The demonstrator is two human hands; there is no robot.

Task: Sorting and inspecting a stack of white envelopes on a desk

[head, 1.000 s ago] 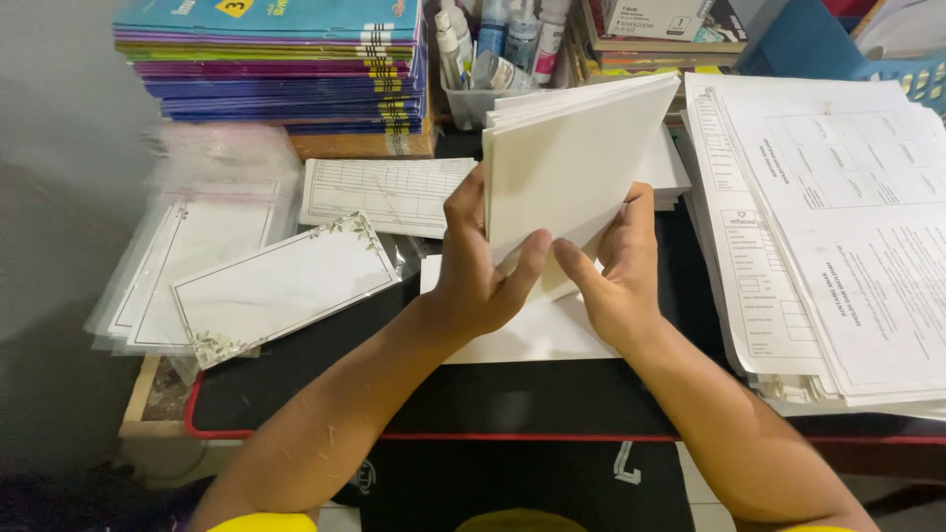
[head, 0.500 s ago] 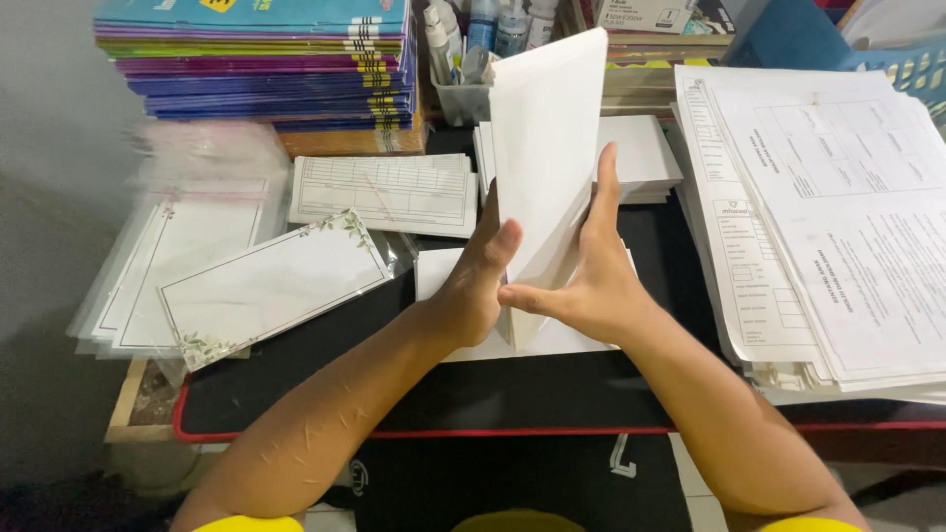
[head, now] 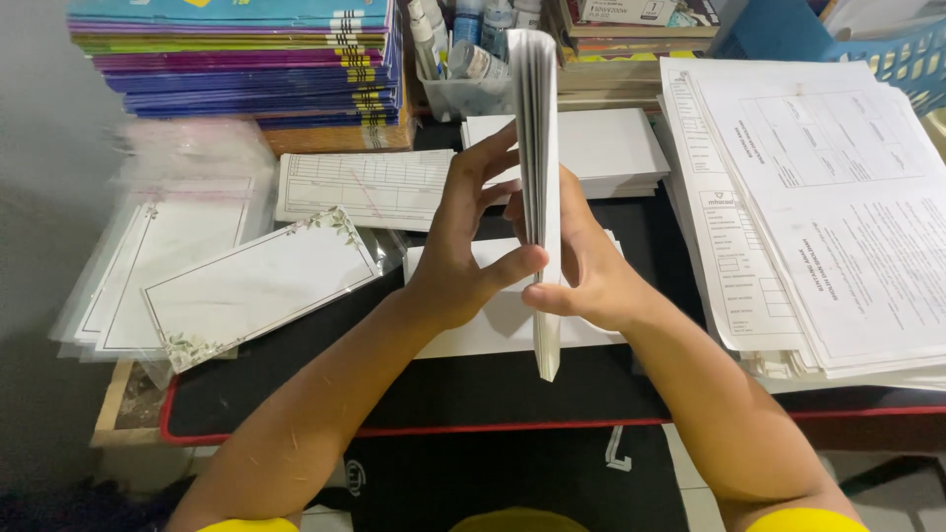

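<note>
Between both hands (head: 522,261), upright envelope stack (head: 540,148)

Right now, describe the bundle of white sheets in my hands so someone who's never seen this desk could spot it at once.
Start at the black desk mat. Above its middle, the left hand and right hand pinch a white bundle from both sides. It alone stands upright and edge-on to the camera, while the other white sheets and forms lie flat.

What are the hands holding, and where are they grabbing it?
Both hands, left hand and right hand, pinch an upright stack of white cards by its flat sides, near the lower half.
</note>
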